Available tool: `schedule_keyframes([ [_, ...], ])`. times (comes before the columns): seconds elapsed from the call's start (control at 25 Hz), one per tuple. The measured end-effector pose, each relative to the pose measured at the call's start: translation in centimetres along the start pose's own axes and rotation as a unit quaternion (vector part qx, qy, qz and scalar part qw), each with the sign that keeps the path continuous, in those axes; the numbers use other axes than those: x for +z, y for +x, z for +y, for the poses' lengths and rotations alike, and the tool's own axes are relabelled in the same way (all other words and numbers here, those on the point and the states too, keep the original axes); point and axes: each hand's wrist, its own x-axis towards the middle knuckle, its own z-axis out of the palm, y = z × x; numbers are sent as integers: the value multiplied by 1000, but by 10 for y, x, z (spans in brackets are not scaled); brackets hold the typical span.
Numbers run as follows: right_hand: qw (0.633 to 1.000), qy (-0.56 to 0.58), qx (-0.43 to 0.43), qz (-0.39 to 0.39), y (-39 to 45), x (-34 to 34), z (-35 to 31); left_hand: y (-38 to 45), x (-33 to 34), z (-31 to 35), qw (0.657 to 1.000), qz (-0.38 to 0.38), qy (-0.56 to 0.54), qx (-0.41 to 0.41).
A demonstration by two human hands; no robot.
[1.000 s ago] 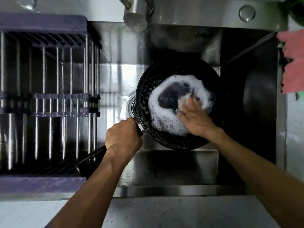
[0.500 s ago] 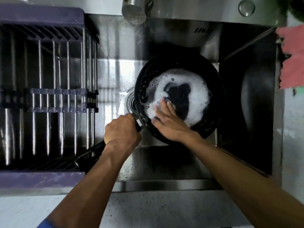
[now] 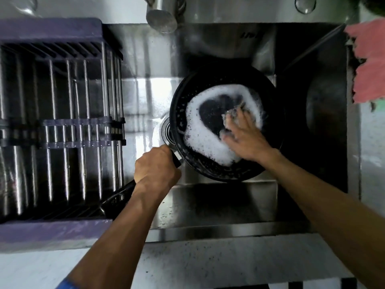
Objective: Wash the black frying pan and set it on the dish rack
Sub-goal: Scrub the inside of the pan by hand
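The black frying pan (image 3: 210,116) hangs tilted over the steel sink (image 3: 212,205), its inside ringed with white foam (image 3: 203,140). My left hand (image 3: 155,168) grips the pan's black handle (image 3: 119,197) close to the bowl. Inside the pan on the right side, my right hand (image 3: 244,138) lies flat, fingers spread, pressing a pale scrubber (image 3: 230,114) against the bottom. The dish rack (image 3: 62,126), steel bars in a purple frame, sits over the left part of the sink with nothing on it.
A faucet head (image 3: 161,19) hangs above the sink at the top centre. The round drain (image 3: 165,131) shows just left of the pan. A pink cloth (image 3: 368,63) lies on the right edge. A speckled counter (image 3: 208,263) runs along the front.
My right hand with the scrubber has swept from the pan's near-left side to its right side, smearing the foam around. My left hand keeps its grip on the handle.
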Motion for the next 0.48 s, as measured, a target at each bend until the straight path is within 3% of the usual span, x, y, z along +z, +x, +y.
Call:
schedule_keyframes([
  [0.08,995,-62,-67,-30,-28,37,-18,-2,-2,0,1000,2,4,5],
  [0.16,989,-48,-138,-21,1,31,-38,-1,0,1,1000,-2,6,3],
  [0.32,998,-59,-37,3,9,-10,3,0,-3,1,1000,-8,-7,-2],
  [0.4,993,-85,-67,-45,-27,28,-18,-3,-4,-2,1000,-7,-10,2],
  [0.48,990,-40,-138,-18,-13,35,-47,-3,-2,0,1000,-4,-6,6],
])
